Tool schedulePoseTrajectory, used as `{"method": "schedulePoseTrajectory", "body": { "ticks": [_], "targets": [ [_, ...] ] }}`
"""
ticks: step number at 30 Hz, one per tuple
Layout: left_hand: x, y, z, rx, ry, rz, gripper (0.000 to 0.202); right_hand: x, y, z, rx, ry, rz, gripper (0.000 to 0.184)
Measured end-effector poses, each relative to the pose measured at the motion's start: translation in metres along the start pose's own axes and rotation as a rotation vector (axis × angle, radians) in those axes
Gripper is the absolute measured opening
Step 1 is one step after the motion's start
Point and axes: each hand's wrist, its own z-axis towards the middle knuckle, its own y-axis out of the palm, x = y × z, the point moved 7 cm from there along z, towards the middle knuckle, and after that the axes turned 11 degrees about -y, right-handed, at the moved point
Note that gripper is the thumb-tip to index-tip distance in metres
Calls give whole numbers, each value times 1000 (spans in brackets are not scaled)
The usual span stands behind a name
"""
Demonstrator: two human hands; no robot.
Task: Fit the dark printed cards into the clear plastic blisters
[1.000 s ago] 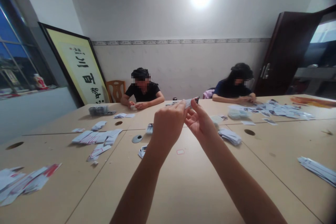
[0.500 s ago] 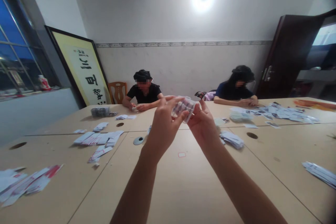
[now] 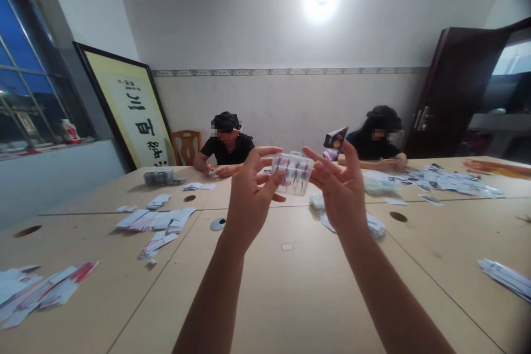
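Observation:
Both my arms are raised over the table. Between my hands is a small clear plastic box (image 3: 292, 173) with dark small items in rows inside. My left hand (image 3: 249, 199) grips its left end with thumb and fingers. My right hand (image 3: 339, 188) holds its right end with the lower fingers, and a small dark printed card (image 3: 335, 138) sticks up between its upper fingertips.
The long tan table (image 3: 290, 298) carries scattered paper cards: piles at left (image 3: 155, 224), near left corner (image 3: 37, 290), behind my right hand (image 3: 373, 224), far right (image 3: 504, 276). Two people sit across, one in black (image 3: 226, 146), one in dark blue (image 3: 373, 144). Framed calligraphy (image 3: 133, 113) leans left; a door (image 3: 452, 88) stands open.
My hands have risen and moved slightly apart. The clear box has turned to face me, and the dark card now sticks up from my right fingers. The camera tilted a little.

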Motion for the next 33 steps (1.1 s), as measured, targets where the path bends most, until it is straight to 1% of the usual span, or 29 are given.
{"method": "schedulePoseTrajectory", "body": {
  "ticks": [2, 4, 6, 8, 10, 14, 15, 16, 17, 19, 24, 28, 30, 31, 33],
  "targets": [
    [-3, 0, 1, 5, -13, -27, 38, -18, -6, 8, 77, -102, -72, 41],
    [-7, 1, 3, -6, -26, -40, 38, -39, -10, 14, 145, -215, -97, 18],
    [-9, 2, 3, -23, -35, -38, 37, -57, -10, 16, 175, -287, -99, 6],
    [-10, 4, 2, -59, -54, -28, 35, -71, -11, 15, 205, -343, -106, 6],
    [-10, 8, 1, -110, -79, -24, 36, -80, -13, 10, 254, -417, -131, 13],
    [-10, 16, -2, -212, -102, -36, 39, -99, -12, -8, 401, -718, -276, 22],
    [-10, 18, -2, -226, -98, -37, 38, -101, -10, -12, 415, -766, -308, 23],
    [-10, 19, -1, -231, -88, -36, 36, -101, -7, -14, 407, -780, -330, 23],
    [-10, 20, 0, -228, -76, -32, 34, -99, -4, -14, 377, -762, -343, 23],
    [-11, 20, 2, -210, -55, -23, 32, -94, 2, -13, 271, -685, -361, 19],
    [-9, 19, 4, -173, -55, -52, 37, -76, 17, -11, -104, -476, -441, 12],
    [-4, 17, 2, -159, -39, -87, 41, -65, 28, -12, -326, -413, -580, 3],
    [-2, 17, 1, -163, -17, -97, 39, -59, 32, -12, -415, -374, -602, 4],
    [-1, 16, 1, -161, -9, -99, 37, -57, 32, -12, -440, -343, -597, 5],
    [-2, 15, 1, -146, -5, -92, 35, -53, 30, -11, -444, -287, -583, 7]
  ]
}}
